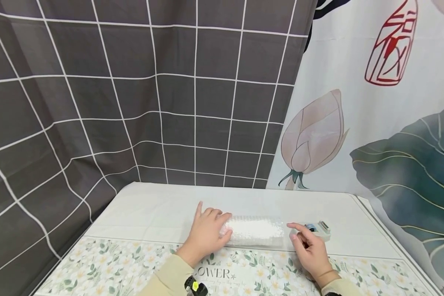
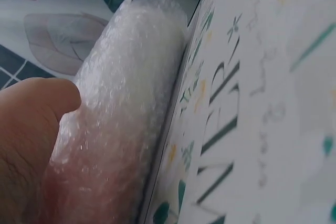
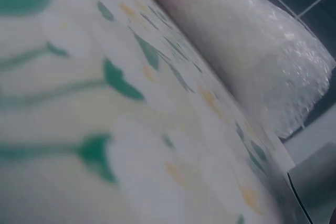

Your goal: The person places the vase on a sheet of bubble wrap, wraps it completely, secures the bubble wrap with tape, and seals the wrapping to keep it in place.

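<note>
A roll wrapped in bubble wrap [image 1: 257,231] lies lengthwise across the table; what is inside shows only as pale white. My left hand [image 1: 206,233] holds its left end, thumb on the near side and fingers over the far side. In the left wrist view part of that hand [image 2: 31,129] lies against the bubble wrap [image 2: 121,77]. Just off the roll's right end is my right hand [image 1: 311,250], index finger stretched towards it, thumb apart below, other fingers curled. Clear shiny film shows near its fingertips in the left wrist view; whether they pinch it is unclear.
Behind the right hand sits a small clear tape dispenser [image 1: 323,232] with a blue part, partly hidden. A flowered cloth [image 1: 133,263] covers the near part of the white table [image 1: 159,205]. A dark checked curtain [image 1: 177,94] hangs behind.
</note>
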`<state>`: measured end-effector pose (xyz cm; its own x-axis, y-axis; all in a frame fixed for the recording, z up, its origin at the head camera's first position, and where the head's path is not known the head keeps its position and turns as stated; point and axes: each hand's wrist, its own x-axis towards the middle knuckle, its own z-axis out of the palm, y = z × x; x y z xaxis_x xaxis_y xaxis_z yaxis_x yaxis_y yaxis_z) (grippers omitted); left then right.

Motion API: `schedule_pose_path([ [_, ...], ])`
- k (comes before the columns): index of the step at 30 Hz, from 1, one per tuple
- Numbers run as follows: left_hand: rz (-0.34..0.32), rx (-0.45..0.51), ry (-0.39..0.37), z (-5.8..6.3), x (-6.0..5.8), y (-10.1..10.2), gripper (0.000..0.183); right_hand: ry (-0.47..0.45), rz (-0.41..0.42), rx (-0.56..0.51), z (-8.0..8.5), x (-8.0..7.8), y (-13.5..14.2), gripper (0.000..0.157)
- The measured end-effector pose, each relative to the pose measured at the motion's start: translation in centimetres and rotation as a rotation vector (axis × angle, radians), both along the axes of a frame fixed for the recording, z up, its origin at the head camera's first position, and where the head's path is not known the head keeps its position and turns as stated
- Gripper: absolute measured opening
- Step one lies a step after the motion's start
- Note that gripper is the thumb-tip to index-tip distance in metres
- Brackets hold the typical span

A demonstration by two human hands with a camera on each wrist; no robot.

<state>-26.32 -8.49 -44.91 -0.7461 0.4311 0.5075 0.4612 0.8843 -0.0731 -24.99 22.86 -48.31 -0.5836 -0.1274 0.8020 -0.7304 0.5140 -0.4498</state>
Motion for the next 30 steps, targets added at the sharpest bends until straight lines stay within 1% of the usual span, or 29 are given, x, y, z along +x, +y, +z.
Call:
schedule_pose_path([
  [4, 0.004, 0.006, -0.017, 0.0, 0.2, 1.0, 0.044, 0.049, 0.071, -0.021, 0.8, 0.8, -1.5, 0.042],
  [5, 0.003, 0.012, -0.018, 0.0, 0.2, 1.2, 0.044, 0.042, 0.085, -0.029, 1.1, 1.1, -1.9, 0.041],
  [9, 0.026, 0.009, -0.009, -0.4, 0.2, 1.7, 0.044, -0.045, 0.159, -0.087, 2.3, 2.5, -3.8, 0.04],
  [11, 0.033, 0.014, 0.004, -0.5, 0.2, 1.7, 0.044, -0.137, 0.218, -0.127, 2.5, 3.1, -4.7, 0.041],
  [15, 0.028, 0.037, 0.022, -0.9, 0.0, 1.8, 0.045, -0.32, 0.408, -0.168, 2.5, 3.7, -6.2, 0.047],
  [16, 0.025, 0.043, 0.028, -0.9, 0.0, 1.8, 0.045, -0.382, 0.466, -0.19, 2.3, 3.8, -6.5, 0.051],
  [18, 0.023, 0.052, 0.036, -1.0, 0.0, 1.8, 0.044, -0.475, 0.593, -0.215, 1.7, 3.9, -7.1, 0.055],
  [20, 0.021, 0.06, 0.042, -1.0, 0.0, 1.8, 0.044, -0.559, 0.717, -0.261, 1.1, 4.0, -7.8, 0.06],
  [22, 0.024, 0.066, 0.049, -1.1, -0.1, 1.9, 0.043, -0.641, 0.842, -0.33, 0.6, 4.2, -8.6, 0.063],
  [24, 0.029, 0.079, 0.055, -1.2, -0.1, 2.0, 0.043, -0.692, 0.941, -0.377, 0.5, 4.6, -9.4, 0.064],
  [26, 0.031, 0.098, 0.066, -1.3, -0.2, 2.1, 0.041, -0.725, 1.024, -0.428, 0.6, 5.0, -10.2, 0.064],
  [29, 0.031, 0.136, 0.089, -1.4, -0.3, 2.2, 0.038, -0.755, 1.074, -0.472, 0.7, 5.6, -11.0, 0.064],
  [30, 0.029, 0.151, 0.097, -1.5, -0.3, 2.2, 0.038, -0.767, 1.077, -0.484, 0.7, 5.7, -11.2, 0.063],
])
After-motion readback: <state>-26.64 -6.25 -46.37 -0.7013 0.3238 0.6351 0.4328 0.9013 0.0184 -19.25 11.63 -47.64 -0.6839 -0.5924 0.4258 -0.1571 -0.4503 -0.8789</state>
